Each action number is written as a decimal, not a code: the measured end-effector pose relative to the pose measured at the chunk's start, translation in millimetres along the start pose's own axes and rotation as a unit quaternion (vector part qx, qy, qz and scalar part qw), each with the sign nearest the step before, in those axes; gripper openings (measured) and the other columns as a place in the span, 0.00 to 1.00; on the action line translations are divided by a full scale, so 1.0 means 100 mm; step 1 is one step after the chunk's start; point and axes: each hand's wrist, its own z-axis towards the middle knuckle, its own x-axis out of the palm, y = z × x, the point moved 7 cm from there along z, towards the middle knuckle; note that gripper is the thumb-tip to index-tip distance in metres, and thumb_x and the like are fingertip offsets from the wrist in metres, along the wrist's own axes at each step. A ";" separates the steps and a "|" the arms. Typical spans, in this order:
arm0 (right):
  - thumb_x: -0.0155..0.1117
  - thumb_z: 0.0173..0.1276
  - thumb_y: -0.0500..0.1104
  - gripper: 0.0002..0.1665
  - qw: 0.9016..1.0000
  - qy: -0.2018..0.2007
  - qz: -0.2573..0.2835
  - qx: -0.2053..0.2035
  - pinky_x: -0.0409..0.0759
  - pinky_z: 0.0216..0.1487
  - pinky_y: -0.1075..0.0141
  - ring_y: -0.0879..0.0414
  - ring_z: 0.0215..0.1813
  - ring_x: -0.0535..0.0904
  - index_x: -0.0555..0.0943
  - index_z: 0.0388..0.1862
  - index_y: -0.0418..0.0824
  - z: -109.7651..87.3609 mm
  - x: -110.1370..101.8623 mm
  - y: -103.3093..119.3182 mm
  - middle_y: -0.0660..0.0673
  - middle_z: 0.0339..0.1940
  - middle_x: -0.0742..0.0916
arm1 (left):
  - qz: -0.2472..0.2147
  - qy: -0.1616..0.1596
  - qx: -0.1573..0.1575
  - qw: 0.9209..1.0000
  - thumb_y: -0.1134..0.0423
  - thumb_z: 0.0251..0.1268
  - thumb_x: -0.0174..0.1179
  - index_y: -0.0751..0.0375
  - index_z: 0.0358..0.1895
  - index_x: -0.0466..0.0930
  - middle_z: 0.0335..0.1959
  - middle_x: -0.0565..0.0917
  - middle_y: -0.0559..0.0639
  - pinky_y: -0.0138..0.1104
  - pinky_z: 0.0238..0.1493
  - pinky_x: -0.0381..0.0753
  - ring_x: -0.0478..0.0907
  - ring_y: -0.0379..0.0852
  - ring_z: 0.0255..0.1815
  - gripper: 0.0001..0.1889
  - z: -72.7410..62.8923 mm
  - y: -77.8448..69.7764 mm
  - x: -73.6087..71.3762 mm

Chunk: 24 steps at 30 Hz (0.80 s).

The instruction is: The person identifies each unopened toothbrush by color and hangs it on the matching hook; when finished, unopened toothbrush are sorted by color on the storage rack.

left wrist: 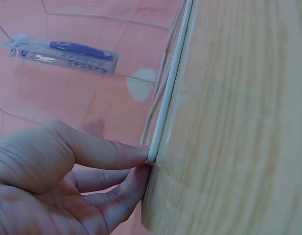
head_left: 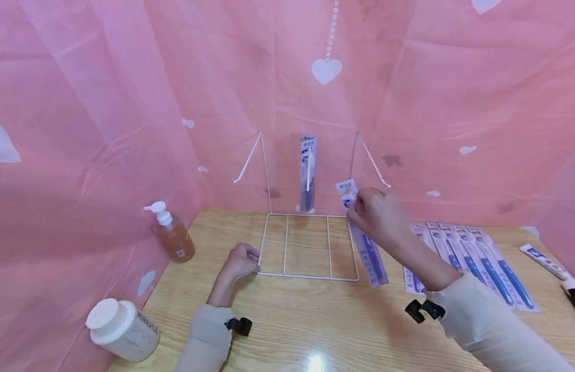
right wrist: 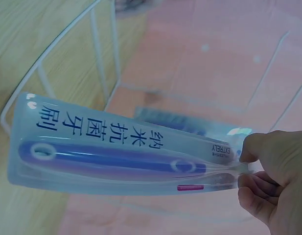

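My right hand [head_left: 380,214] pinches a packaged purple toothbrush [right wrist: 111,159] near its upper end, beside the right side of a white wire display rack [head_left: 308,277]. The pack hangs tilted, its lower end toward the table. At the rack's front left corner, my left hand [head_left: 243,260] grips the base wire between thumb and fingers, as the left wrist view shows up close [left wrist: 48,166]. Packaged toothbrushes [head_left: 308,181] hang on the rack's middle hook; a purple handle is visible there. The left hook [head_left: 247,157] and right hook [head_left: 373,160] carry nothing.
Several packaged toothbrushes [head_left: 482,266], blue and purple, lie in a row on the table [head_left: 287,325] at right, with a toothpaste tube [head_left: 545,261] beyond. A pump bottle [head_left: 173,237] and a white jar [head_left: 124,330] stand at left. Behind the rack hangs a pink curtain [head_left: 287,98].
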 end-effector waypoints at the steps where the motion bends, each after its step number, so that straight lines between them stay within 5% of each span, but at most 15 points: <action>1: 0.61 0.56 0.34 0.08 1.000 -0.008 0.001 -0.008 0.65 0.17 0.66 0.57 0.18 0.67 0.72 0.20 0.38 0.01 -0.04 0.06 0.48 0.17 0.73 | -0.001 0.000 0.001 1.000 0.81 0.38 0.68 0.73 0.39 0.81 0.32 0.80 0.56 0.38 0.38 0.81 0.78 0.50 0.35 0.17 0.00 0.00 0.00; 9: 0.64 0.54 0.33 0.04 0.997 -0.056 0.029 -0.040 0.69 0.18 0.67 0.57 0.20 0.69 0.77 0.25 0.35 0.06 -0.31 0.49 0.47 0.20 0.76 | 0.002 0.001 0.006 1.000 0.81 0.39 0.68 0.73 0.39 0.81 0.32 0.80 0.56 0.38 0.38 0.81 0.78 0.50 0.34 0.17 0.00 0.00 -0.01; 15: 0.65 0.51 0.32 0.03 0.989 -0.098 0.047 -0.102 0.76 0.20 0.66 0.57 0.22 0.75 0.78 0.26 0.34 0.07 -0.47 0.77 0.45 0.22 0.79 | -0.001 0.004 0.003 1.000 0.81 0.40 0.68 0.73 0.39 0.81 0.32 0.80 0.56 0.38 0.38 0.81 0.78 0.50 0.34 0.17 0.01 0.01 0.00; 24: 0.65 0.52 0.32 0.05 0.985 -0.102 0.062 -0.121 0.72 0.18 0.69 0.59 0.23 0.71 0.77 0.25 0.37 0.11 -0.42 0.94 0.48 0.21 0.77 | 0.000 0.000 0.003 1.000 0.80 0.40 0.68 0.72 0.39 0.81 0.32 0.80 0.56 0.38 0.39 0.81 0.78 0.50 0.35 0.17 0.02 -0.01 0.00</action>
